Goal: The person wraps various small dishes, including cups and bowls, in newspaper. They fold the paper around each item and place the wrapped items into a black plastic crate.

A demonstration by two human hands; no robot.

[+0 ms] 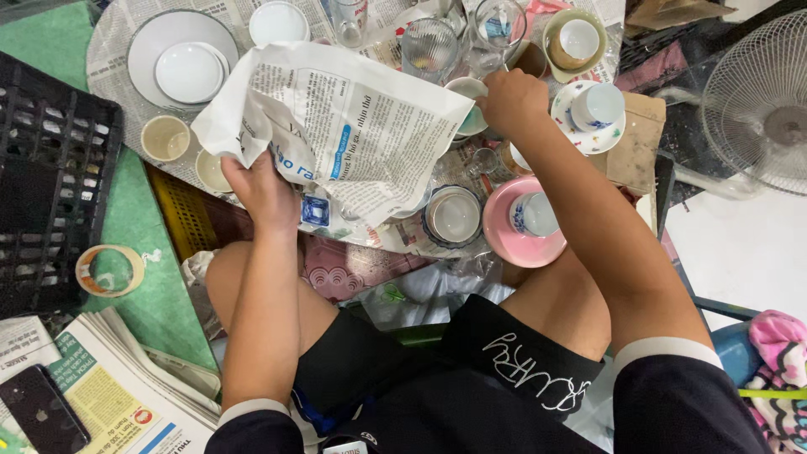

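The left hand (262, 189) grips the lower edge of a crumpled newspaper sheet (345, 126), which spreads up and rightward from it, while the right hand (510, 99) closes on a small teal-rimmed bowl (467, 105) just beyond the sheet's right corner, among the crockery.

green floor mat (139, 277), black crate (50, 168) at left, white fan (761, 101) at right.

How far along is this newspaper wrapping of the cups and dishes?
No wrapped piece shows. In hand: the left hand holds a newspaper sheet while the right hand grips a small cup at its edge. Left bare: white plates, glasses, the pink saucer with its cup and more.
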